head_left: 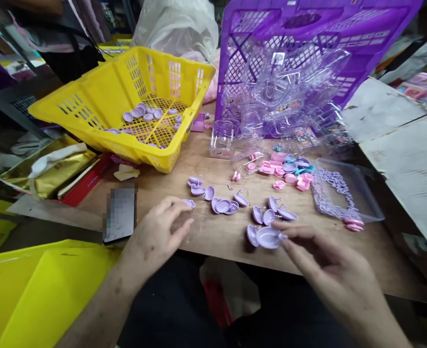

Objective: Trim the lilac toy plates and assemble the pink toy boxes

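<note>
At the table's front edge, my right hand [324, 253] has its thumb and index finger closed on the small end tab of a lilac oval toy dish [269, 238]. Another lilac piece [252, 235] touches that dish on its left. My left hand [160, 229] hovers over the wood with thumb and fingers apart. A small lilac piece [189, 203] shows just beyond its fingertips; whether they touch it I cannot tell. Between the hands lie several similar dishes, among them an overlapping cluster [223, 206]. Some carry small hooks. Behind my right fingers sits another group [269, 216].
A yellow basket [108, 135] holds more lilac pieces. Clear plastic packages [282, 96] lean in a purple crate [231, 43]. Pink parts [278, 166] lie before them. A clear tray [365, 193] holds lilac chain [332, 188]. A phone [121, 212] lies left; a person stands behind.
</note>
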`<action>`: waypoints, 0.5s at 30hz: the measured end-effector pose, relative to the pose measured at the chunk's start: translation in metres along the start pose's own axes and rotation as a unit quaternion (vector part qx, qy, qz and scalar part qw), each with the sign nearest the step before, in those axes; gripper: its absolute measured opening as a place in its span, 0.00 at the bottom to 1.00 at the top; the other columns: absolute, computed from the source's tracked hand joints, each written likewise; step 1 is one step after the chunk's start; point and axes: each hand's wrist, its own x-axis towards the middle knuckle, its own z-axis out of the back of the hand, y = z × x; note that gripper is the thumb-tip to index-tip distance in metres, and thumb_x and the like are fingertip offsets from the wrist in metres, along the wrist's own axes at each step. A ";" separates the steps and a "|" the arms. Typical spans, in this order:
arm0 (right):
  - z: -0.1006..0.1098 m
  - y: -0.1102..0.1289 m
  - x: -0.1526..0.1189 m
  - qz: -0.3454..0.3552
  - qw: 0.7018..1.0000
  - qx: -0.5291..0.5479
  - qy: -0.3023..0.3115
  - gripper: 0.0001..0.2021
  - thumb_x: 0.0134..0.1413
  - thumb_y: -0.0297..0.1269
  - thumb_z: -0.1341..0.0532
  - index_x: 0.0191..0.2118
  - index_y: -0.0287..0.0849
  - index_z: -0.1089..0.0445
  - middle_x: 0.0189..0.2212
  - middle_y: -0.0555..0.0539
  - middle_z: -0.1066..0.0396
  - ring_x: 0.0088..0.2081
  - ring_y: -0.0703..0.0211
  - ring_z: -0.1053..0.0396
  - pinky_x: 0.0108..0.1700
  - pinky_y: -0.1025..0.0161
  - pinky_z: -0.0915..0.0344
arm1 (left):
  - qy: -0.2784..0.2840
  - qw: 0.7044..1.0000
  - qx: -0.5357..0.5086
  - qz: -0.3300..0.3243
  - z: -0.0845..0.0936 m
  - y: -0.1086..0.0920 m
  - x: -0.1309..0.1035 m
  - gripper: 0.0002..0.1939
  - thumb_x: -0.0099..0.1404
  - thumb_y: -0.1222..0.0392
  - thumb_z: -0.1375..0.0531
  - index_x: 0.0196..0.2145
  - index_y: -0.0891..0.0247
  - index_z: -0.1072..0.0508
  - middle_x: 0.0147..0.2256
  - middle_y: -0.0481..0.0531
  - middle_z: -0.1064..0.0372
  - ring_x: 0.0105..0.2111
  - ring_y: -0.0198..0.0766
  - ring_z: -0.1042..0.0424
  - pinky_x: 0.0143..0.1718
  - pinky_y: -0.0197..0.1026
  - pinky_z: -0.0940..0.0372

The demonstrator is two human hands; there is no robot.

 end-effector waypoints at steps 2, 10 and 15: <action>0.006 -0.017 0.024 -0.029 0.999 -0.044 -0.011 0.12 0.67 0.52 0.31 0.43 0.49 0.18 0.48 0.45 0.15 0.42 0.49 0.18 0.43 0.57 0.22 | 0.031 0.997 0.049 0.044 -0.001 0.020 0.012 0.11 0.73 0.65 0.33 0.52 0.61 0.22 0.51 0.56 0.23 0.55 0.52 0.23 0.60 0.57 0.27; -0.017 -0.058 0.109 -0.020 0.980 -0.197 0.016 0.25 0.63 0.64 0.41 0.39 0.49 0.17 0.32 0.43 0.21 0.27 0.49 0.28 0.31 0.53 0.35 | 0.040 0.997 0.032 0.062 -0.036 0.033 0.032 0.08 0.72 0.71 0.35 0.45 0.63 0.17 0.45 0.55 0.21 0.47 0.48 0.20 0.55 0.50 0.25; -0.006 -0.086 0.120 -0.005 0.978 -0.207 0.008 0.24 0.58 0.65 0.37 0.42 0.54 0.14 0.31 0.41 0.19 0.24 0.47 0.25 0.26 0.54 0.34 | 0.009 0.999 -0.028 0.030 0.008 0.006 0.030 0.11 0.69 0.65 0.28 0.49 0.61 0.17 0.47 0.53 0.18 0.48 0.44 0.18 0.52 0.43 0.25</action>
